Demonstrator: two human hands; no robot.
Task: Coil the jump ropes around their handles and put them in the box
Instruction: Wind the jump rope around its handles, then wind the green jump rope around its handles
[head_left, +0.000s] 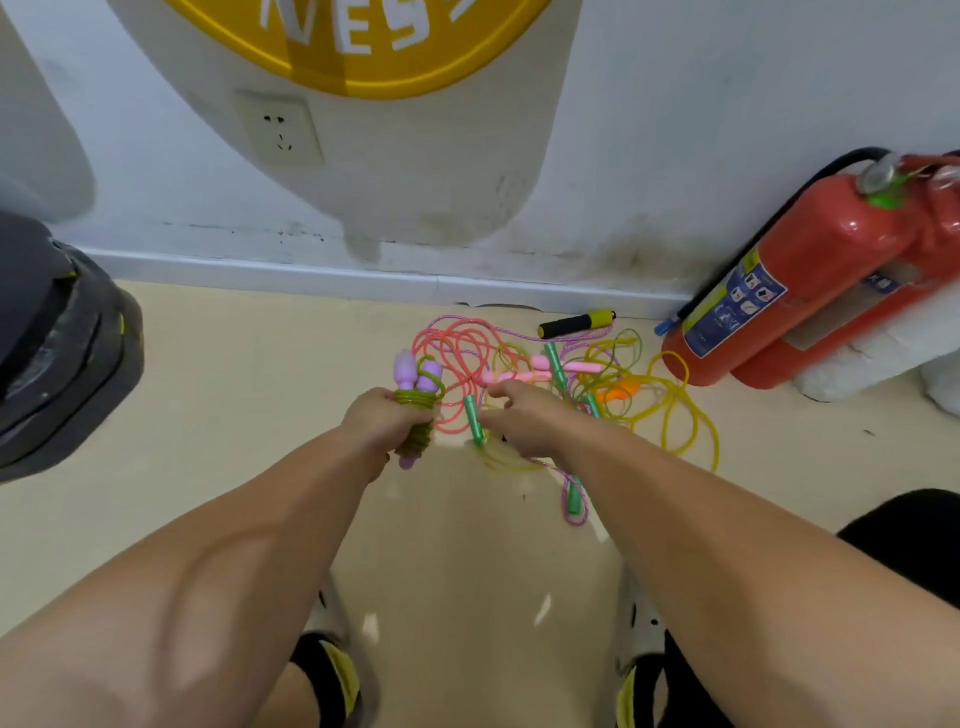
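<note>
My left hand (382, 421) grips a pair of purple handles (418, 373) with a green rope coiled round them. My right hand (524, 415) reaches over the tangle of jump ropes (561, 384) on the floor, its fingers curled near a green handle (474, 418); whether it holds a rope I cannot tell. In the pile lie pink handles (540, 370), more green handles (555, 361), an orange handle (621, 389), loose yellow rope (691, 415) and a red rope (457, 348). A black and yellow handle (576, 323) lies by the wall. No box is in view.
Two red fire extinguishers (810, 270) lean against the wall at the right, on white foam blocks (872, 358). A dark grey round machine (57, 353) stands at the left. The white wall with a socket (280, 130) runs behind the pile. My shoes (332, 670) are below.
</note>
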